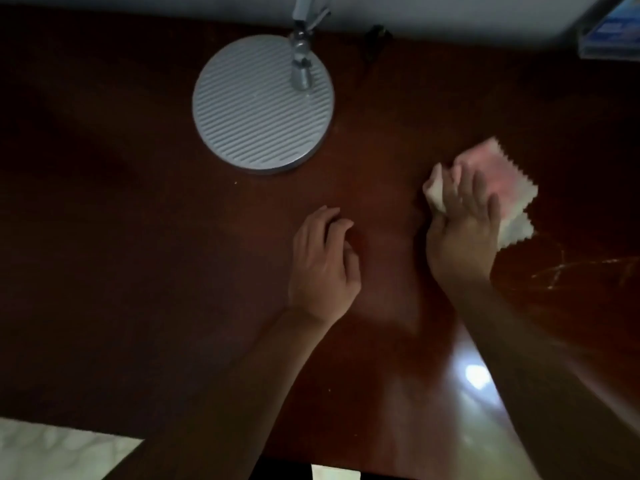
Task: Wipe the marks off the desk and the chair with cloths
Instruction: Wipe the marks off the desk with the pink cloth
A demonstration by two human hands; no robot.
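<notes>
A dark reddish-brown desk (138, 237) fills the view. My right hand (462, 226) presses a folded pink-and-white cloth (498, 174) with zigzag edges flat onto the desk at the right. Pale streaky marks (568, 271) show on the wood just right of my right wrist. My left hand (323, 265) rests on the desk in the middle, fingers loosely curled, holding nothing. No chair is in view.
A round ribbed grey lamp base (256, 109) with a metal stem stands at the back centre. A small dark object (375, 36) lies by the wall behind it. A blue-and-white box (609, 32) sits at the far right corner. The desk's near edge runs along the bottom.
</notes>
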